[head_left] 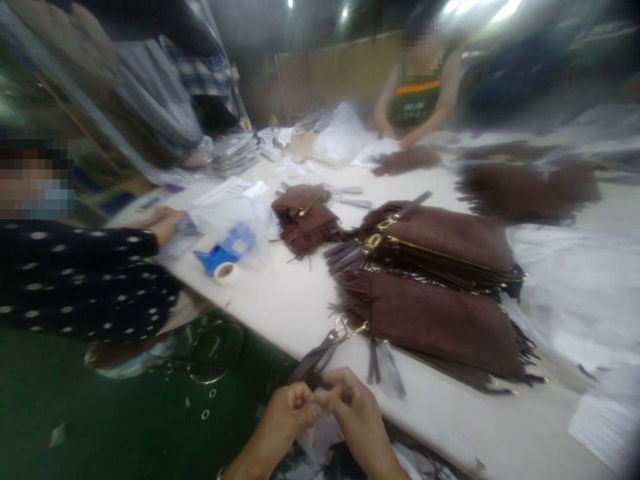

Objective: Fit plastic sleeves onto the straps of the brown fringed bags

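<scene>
My left hand (287,410) and my right hand (353,407) meet at the bottom centre, just off the table's near edge. Both are closed in a pinch, fingertips touching, on something small and pale that I cannot make out. A dark strap (320,353) runs from just above my fingers up to a gold clasp on the nearest brown fringed suede bag (440,327), which lies flat on the white table (280,293). A stack of similar brown bags (440,240) sits right behind it.
A person in a dotted dark sleeve (75,273) sits at left, one hand on plastic wrapping. A blue tape dispenser (225,250) and tape roll (226,272) lie nearby. Another person (417,93) works at the far end. More brown bags (525,187) and white paper (575,287) lie right.
</scene>
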The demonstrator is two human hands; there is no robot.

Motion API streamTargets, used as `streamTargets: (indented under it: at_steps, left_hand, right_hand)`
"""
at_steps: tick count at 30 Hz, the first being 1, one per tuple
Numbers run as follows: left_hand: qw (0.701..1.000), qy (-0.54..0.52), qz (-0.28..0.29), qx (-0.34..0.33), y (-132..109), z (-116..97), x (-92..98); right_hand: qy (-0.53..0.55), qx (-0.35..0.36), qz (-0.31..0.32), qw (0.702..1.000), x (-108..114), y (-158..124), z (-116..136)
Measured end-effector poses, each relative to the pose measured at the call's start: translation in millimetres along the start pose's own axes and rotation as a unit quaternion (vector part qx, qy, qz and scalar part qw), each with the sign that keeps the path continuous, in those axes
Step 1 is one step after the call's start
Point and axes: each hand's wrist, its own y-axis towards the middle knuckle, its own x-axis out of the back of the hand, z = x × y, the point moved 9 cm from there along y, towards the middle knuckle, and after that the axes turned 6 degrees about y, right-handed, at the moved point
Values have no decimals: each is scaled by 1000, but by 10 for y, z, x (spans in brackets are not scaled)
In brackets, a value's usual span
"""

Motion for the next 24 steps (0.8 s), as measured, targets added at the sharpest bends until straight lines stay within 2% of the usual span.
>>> streamTargets:
  at_steps: [2,6,8,10,12,14,17,21,24]
  left_hand:
    - [998,44,-36,-14,-47,-21,148]
    - [972,186,-125,-69,-266,-367,631]
    - [970,181,-143,-73,-288,-492,834]
    - [982,109,-143,-61,-195,-493,953]
    - [995,-2,-96,-40,-19,-377,905]
    - [994,-100,-28,-20,135,-232,736]
    - [987,-162,11,-7,198,-89,538]
    - [992,-126,13,6,74,-108,446]
    - [998,-27,-41,-51,-39,-349,579]
  right_hand:
    - [-22,4,7,1000,63,113,-1]
    - [25,-64,-16,997,213,390,-183]
    - [62,-90,-28,994,210,501,-250]
    - [96,-117,-32,988,147,575,-293]
    - [121,-150,-42,980,81,611,-332]
    - [136,-174,-54,974,42,627,-352]
    - [160,-188,-54,967,7,649,-362]
    - [194,-200,-34,960,-30,667,-385]
    - [222,-208,-5,952,-76,647,-398]
